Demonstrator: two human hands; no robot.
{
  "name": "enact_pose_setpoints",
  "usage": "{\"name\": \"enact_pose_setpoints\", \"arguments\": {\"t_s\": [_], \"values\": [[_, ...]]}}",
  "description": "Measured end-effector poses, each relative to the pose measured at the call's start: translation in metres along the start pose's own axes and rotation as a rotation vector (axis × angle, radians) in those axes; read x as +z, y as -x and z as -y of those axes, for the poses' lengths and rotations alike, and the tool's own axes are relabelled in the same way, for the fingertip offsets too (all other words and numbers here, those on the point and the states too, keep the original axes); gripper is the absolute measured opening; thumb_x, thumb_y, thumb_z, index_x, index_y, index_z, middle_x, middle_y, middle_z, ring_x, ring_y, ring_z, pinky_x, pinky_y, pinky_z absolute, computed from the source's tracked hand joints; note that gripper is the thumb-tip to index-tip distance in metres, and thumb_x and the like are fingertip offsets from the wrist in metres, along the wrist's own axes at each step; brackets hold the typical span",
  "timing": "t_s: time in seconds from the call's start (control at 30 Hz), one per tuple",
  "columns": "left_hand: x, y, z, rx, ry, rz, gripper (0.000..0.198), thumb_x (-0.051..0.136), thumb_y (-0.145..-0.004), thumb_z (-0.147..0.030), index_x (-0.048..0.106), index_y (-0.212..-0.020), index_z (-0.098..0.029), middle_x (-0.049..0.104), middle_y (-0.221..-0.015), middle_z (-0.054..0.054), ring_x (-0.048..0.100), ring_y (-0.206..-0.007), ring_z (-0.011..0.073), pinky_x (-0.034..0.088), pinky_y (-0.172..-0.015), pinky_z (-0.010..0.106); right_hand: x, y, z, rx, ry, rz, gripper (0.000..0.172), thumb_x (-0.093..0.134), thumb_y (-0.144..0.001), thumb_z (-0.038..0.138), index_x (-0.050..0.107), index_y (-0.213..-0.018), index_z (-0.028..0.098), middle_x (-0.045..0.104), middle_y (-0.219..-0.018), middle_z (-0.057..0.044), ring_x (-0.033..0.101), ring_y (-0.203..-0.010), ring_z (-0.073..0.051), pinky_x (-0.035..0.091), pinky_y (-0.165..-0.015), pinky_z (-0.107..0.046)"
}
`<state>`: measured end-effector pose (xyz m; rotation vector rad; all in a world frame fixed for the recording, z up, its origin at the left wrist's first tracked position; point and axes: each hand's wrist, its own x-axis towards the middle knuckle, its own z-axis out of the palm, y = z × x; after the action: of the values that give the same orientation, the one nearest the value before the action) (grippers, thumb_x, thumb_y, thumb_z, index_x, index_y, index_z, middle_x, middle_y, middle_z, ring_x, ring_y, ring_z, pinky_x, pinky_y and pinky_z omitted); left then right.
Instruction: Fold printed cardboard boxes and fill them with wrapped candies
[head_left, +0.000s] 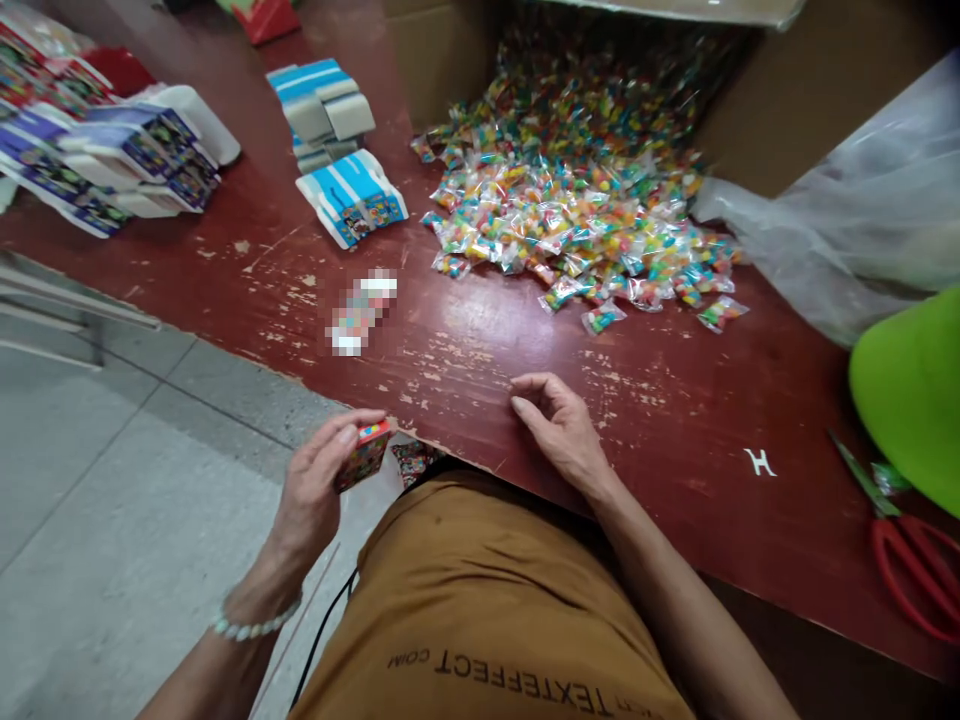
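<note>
In my left hand (319,475) is a small red printed box (365,455), gripped between thumb and fingers just off the table's front edge. My right hand (555,425) rests on the dark red table (465,350) with its fingers curled and the thumb near the index finger; whether anything small sits between them is hidden. Beyond it lies a large heap of clear candy packets (555,210) filled with colourful sweets, spilling from a cardboard box (442,60). A flat piece, blurred out by pixels (364,312), lies on the table between my left hand and the blue cartons (352,195).
Purple flat cartons (142,150) are stacked at the far left. Red-handled scissors (907,560) lie at the right by a bright green object (911,400). A small white H-shaped scrap (760,462) is nearby. Clear plastic sheeting (862,200) hangs at the right.
</note>
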<state>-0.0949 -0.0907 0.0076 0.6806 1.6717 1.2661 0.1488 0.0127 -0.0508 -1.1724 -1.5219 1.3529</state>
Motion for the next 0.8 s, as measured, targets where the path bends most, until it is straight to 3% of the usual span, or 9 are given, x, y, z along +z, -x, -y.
{"name": "enact_pose_setpoints", "arguments": {"t_s": [0.1,0.17,0.33,0.47,0.53,0.63,0.8], "values": [[-0.024,-0.001,0.011,0.128,-0.127,-0.083,0.031,0.064,-0.086,-0.044,0.073,-0.105,-0.022,0.073,-0.113,0.005,0.064,-0.102,0.0226,0.049,-0.088,0.030,-0.001,0.000,-0.003,-0.030,0.076,-0.014,0.015,0.059,-0.088,0.029,0.065,-0.098,0.020,0.068,-0.089,-0.003,0.062,-0.079,-0.017,0.049,-0.073,-0.029],[-0.031,-0.018,0.007,0.273,-0.260,-0.168,0.030,0.063,-0.088,-0.043,0.070,-0.111,-0.024,0.070,-0.118,0.005,0.062,-0.107,0.0242,0.046,-0.095,0.034,0.001,0.001,-0.002,-0.061,0.132,-0.029,0.013,0.058,-0.088,0.028,0.065,-0.096,0.020,0.068,-0.087,-0.003,0.062,-0.076,-0.017,0.049,-0.071,-0.029],[-0.021,-0.104,-0.021,0.587,-0.805,-0.290,0.042,0.070,-0.082,-0.046,0.067,-0.116,-0.023,0.067,-0.122,0.010,0.055,-0.121,0.0347,0.036,-0.106,0.048,0.006,0.002,-0.002,-0.179,0.200,-0.058,0.011,0.057,-0.088,0.025,0.066,-0.092,0.021,0.071,-0.087,-0.004,0.065,-0.081,-0.019,0.051,-0.075,-0.032],[-0.012,-0.156,-0.031,0.555,-0.976,-0.217,0.045,0.068,-0.082,-0.053,0.067,-0.109,-0.016,0.066,-0.111,0.006,0.049,-0.126,0.0386,0.039,-0.098,0.046,0.006,0.003,-0.005,-0.231,0.211,-0.066,0.011,0.056,-0.089,0.023,0.067,-0.091,0.021,0.072,-0.086,-0.005,0.066,-0.081,-0.019,0.052,-0.074,-0.031],[-0.012,-0.164,-0.031,0.485,-1.012,-0.184,0.049,0.068,-0.082,-0.055,0.067,-0.107,-0.013,0.064,-0.111,0.007,0.050,-0.122,0.0389,0.041,-0.095,0.044,0.006,0.003,-0.005,-0.243,0.208,-0.070,0.010,0.057,-0.089,0.023,0.067,-0.090,0.021,0.071,-0.085,-0.005,0.066,-0.080,-0.019,0.052,-0.073,-0.030],[-0.010,-0.159,-0.033,0.428,-0.998,-0.224,0.053,0.069,-0.081,-0.052,0.065,-0.111,-0.009,0.063,-0.114,0.012,0.052,-0.116,0.0386,0.041,-0.091,0.044,0.005,0.002,-0.004,-0.242,0.191,-0.068,0.010,0.057,-0.088,0.023,0.067,-0.089,0.021,0.071,-0.085,-0.005,0.066,-0.079,-0.019,0.052,-0.073,-0.030],[0.005,-0.139,-0.036,0.533,-0.999,-0.334,0.049,0.072,-0.079,-0.043,0.063,-0.120,-0.017,0.062,-0.116,0.014,0.053,-0.112,0.0375,0.039,-0.088,0.044,0.003,-0.001,0.001,-0.088,0.109,-0.063,0.013,0.059,-0.087,0.029,0.068,-0.090,0.021,0.072,-0.087,-0.004,0.065,-0.079,-0.019,0.051,-0.073,-0.030]]}}
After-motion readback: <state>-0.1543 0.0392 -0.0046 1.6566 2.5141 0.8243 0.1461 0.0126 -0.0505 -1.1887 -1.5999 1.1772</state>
